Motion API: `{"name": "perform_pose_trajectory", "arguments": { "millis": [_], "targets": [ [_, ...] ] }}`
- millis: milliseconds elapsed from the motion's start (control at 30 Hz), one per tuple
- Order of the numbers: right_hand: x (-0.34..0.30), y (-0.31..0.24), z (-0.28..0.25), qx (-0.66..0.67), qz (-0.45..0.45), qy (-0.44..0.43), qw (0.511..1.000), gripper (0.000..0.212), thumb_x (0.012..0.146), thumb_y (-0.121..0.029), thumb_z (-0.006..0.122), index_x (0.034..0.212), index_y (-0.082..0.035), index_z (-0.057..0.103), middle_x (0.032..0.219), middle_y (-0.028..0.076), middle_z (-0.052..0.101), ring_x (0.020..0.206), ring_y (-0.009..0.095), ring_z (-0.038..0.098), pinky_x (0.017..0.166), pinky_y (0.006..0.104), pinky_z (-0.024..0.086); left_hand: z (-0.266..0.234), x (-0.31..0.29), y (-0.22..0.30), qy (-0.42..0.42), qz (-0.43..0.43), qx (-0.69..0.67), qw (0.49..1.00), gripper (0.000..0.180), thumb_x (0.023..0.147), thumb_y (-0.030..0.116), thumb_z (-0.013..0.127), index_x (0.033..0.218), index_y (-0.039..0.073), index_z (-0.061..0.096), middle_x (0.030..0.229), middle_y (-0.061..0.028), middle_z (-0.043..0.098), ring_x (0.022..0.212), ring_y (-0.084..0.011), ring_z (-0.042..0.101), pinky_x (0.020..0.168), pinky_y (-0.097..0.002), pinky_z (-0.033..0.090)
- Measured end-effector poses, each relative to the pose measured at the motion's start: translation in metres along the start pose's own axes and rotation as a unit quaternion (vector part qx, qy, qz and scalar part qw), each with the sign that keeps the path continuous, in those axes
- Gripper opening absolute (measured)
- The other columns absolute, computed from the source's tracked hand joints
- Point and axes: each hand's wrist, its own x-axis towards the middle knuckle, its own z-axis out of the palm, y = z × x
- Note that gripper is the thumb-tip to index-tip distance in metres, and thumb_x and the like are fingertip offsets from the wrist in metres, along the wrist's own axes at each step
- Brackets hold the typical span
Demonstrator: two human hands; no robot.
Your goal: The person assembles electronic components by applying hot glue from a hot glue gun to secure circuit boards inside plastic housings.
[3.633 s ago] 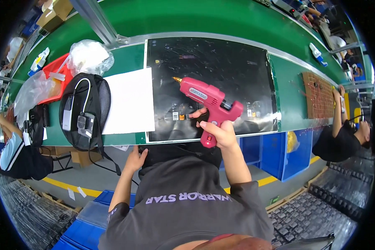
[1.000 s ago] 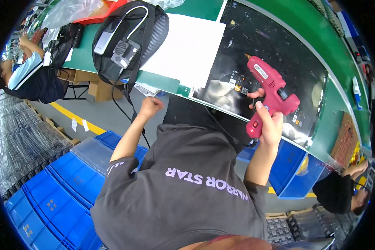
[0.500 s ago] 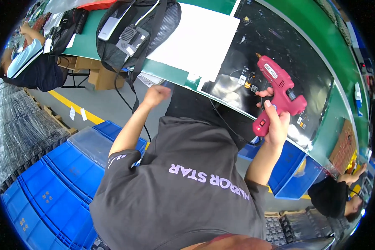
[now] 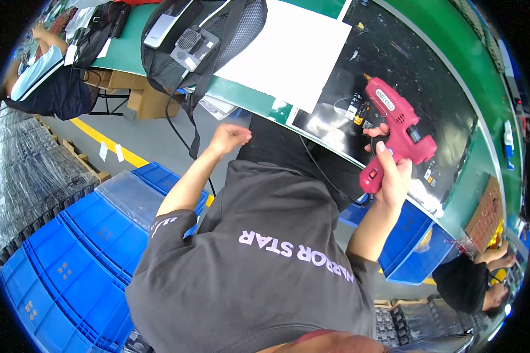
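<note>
I saw my left forearm [image 4: 189,182] angled up and inward, the left hand [image 4: 229,139] free in the air, its fingers loosely bent and directed rightward. On the other side, my right forearm [image 4: 373,232] slanted up and outward, the right hand [image 4: 394,171] curled in a firm grip, thumb [image 4: 385,155] pointing upward.

Dark grey shirt [image 4: 271,206]: 2 words in pale purple capitals [image 4: 296,253], upside down in view. Pink glue gun [image 4: 398,112]: white oval label [image 4: 385,100], print too small to read. Black mat [image 4: 409,65]: small white and orange labels [image 4: 359,117], unreadable. Blue crates [image 4: 103,262]: small brownish characters [image 4: 64,269], unreadable.
</note>
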Motion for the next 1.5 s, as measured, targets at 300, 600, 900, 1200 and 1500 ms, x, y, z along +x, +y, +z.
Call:
{"name": "perform_pose_trajectory", "arguments": {
  "millis": [300,600,900,1200,1500],
  "targets": [
    [0.0,0.0,-0.004,-0.006,-0.002,0.006,1.0,0.038,0.084,-0.003,0.062,0.12,0.004,0.052,0.106,0.014,0.064,0.1,0.021,0.061,0.081,0.0313,0.051,-0.049,-0.002,0.035,0.259,0.085,0.25,0.929,0.016,0.079,0.012,0.069,0.093,0.006,0.073,0.079,-0.0096,0.072,0.071,-0.0117,0.068,0.068,-0.0266,0.052],
    [-0.001,0.001,-0.006,-0.007,0.001,0.013,1.0,0.038,0.084,-0.003,0.061,0.121,0.004,0.053,0.106,0.014,0.064,0.101,0.021,0.061,0.082,0.0314,0.051,-0.043,-0.006,0.046,0.257,0.133,0.183,0.94,0.018,0.085,0.005,0.062,0.101,0.0,0.07,0.088,-0.0109,0.072,0.077,-0.0141,0.068,0.071,-0.0257,0.054],
    [-0.002,0.001,-0.007,-0.003,0.005,0.01,1.0,0.038,0.085,-0.003,0.062,0.121,0.004,0.053,0.106,0.014,0.063,0.102,0.022,0.061,0.082,0.0314,0.05,0.029,-0.001,0.051,0.069,0.145,0.082,0.984,0.035,0.08,0.014,0.07,0.111,-0.002,0.062,0.104,-0.0136,0.066,0.094,-0.0204,0.065,0.084,-0.0308,0.052],
    [-0.002,0.001,-0.002,0.002,0.011,0.004,1.0,0.038,0.085,-0.004,0.062,0.121,0.004,0.053,0.106,0.014,0.064,0.102,0.022,0.061,0.083,0.0315,0.05,0.06,-0.003,0.07,0.194,0.272,0.234,0.913,0.015,0.076,0.006,0.07,0.09,0.002,0.07,0.093,-0.0162,0.067,0.085,-0.0337,0.064,0.076,-0.0368,0.052],
    [-0.003,0.001,-0.001,-0.017,0.016,-0.002,1.0,0.041,0.085,-0.009,0.062,0.121,0.008,0.051,0.105,0.017,0.064,0.102,0.026,0.061,0.081,0.0329,0.048,-0.042,0.027,-0.033,0.126,0.011,0.628,0.768,0.021,0.087,0.01,0.046,0.087,0.003,0.065,0.089,-0.0199,0.067,0.088,-0.0353,0.067,0.075,-0.0455,0.055]
  ]
}}
